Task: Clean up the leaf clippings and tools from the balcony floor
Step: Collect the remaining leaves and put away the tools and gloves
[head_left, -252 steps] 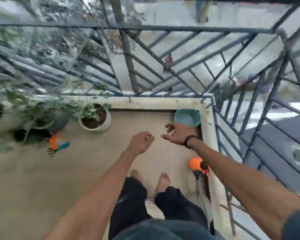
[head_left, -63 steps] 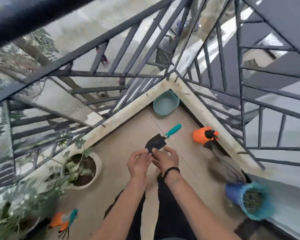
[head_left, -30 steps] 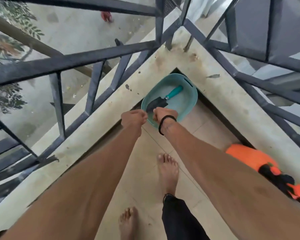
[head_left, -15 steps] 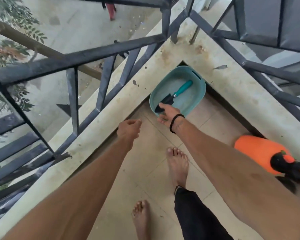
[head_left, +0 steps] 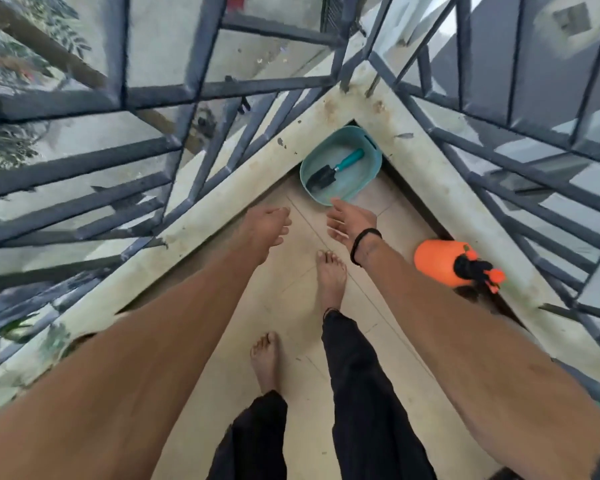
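Trowel (head_left: 333,168) lies flat in the basin (head_left: 368,183), blade toward me, and I've got both hands just short of the basin's near rim: right hand (head_left: 352,221) spread and empty with fingertips almost at the rim, left hand (head_left: 267,226) beside it, loosely curled on nothing. Next tool, I'd say, is the sprayer (head_left: 445,261), standing right of the basin against the ledge (head_left: 440,188), and I'd take it by the body, not the nozzle, and set it down gently. No clippings visible near the basin from here.
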Available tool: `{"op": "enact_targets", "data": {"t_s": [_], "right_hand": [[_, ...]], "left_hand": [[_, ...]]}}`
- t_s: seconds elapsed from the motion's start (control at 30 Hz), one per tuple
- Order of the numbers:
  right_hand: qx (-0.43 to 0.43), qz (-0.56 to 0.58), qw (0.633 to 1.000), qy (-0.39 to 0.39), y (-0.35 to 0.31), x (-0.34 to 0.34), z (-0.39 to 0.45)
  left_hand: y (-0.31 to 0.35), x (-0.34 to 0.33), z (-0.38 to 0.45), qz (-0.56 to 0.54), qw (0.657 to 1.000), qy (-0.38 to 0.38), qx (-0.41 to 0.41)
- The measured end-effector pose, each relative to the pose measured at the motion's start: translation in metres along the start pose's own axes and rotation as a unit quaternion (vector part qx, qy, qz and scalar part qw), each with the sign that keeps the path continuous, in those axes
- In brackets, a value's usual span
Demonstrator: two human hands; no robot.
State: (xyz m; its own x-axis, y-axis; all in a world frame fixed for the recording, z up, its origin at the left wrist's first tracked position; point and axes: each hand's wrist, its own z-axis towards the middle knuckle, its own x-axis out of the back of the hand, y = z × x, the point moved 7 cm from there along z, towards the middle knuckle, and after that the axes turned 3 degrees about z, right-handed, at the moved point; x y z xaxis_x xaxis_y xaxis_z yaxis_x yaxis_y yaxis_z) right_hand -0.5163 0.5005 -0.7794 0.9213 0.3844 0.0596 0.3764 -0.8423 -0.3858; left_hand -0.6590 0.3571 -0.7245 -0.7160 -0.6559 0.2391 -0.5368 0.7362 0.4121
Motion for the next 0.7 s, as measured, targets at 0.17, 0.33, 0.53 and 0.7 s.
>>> {"op": "enact_targets", "data": {"t_s": [0.17,0.33,0.53,0.7], "right_hand": [[0.034,0.0,0.999,-0.016,0.016,0.003,-0.119],[0.047,-0.039,0.996,-0.067,0.089,-0.028,-0.226],[-0.007,-0.138,0.979,-0.148,0.248,-0.078,-0.339],[0.007,-0.252,0.951,-0.18,0.401,-0.117,-0.41]], "left_hand": [[-0.032,0.043,-0.096,-0.028,0.999,-0.012,-0.042],[-0.139,0.109,-0.184,-0.081,0.996,-0.007,-0.047],[-0.33,0.167,-0.3,-0.217,0.973,0.061,0.056],[-0.498,0.204,-0.347,-0.271,0.947,0.132,0.111]]}}
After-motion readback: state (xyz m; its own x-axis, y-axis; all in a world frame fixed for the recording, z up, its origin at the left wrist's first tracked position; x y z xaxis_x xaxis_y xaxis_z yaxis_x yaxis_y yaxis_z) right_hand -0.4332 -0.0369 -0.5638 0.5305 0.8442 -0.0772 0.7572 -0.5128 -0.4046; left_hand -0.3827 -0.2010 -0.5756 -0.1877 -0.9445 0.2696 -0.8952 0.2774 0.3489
